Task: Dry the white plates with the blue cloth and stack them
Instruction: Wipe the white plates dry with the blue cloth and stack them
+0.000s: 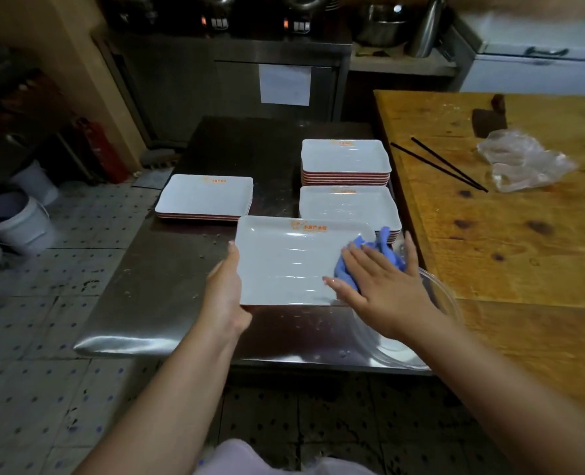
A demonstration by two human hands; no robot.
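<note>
Plate (284, 262) level, long axis left-right

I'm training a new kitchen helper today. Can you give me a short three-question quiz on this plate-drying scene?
1. True or false: the left hand grips the held plate by its left edge.
2. What presses the blue cloth onto that plate? A) right hand B) chopsticks C) clear bowl
3. How many plate stacks stand on the steel table, not counting the held plate?

Key: 1 true; 2 A; 3 three.
</note>
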